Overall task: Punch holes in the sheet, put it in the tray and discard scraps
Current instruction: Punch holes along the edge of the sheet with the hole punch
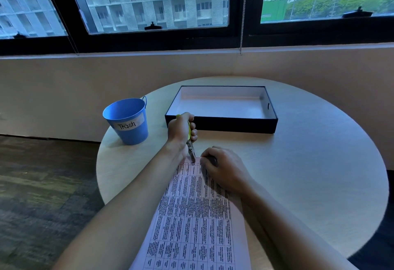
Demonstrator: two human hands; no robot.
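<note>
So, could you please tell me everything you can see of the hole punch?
The hole punch is a plier-type hand tool with yellow-green handles and a grey metal head. The left hand grips the handles, hiding most of them. It is tilted, head down towards the person, its metal tip at the far edge of the pink printed sheet, close beside the right hand, which holds that edge. Whether the jaws have bitten through the paper cannot be told.

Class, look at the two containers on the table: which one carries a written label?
The blue bucket, on the left: a white label on its side reads Trash. The black tray beside it is shallow, rectangular and unlabelled.
</note>
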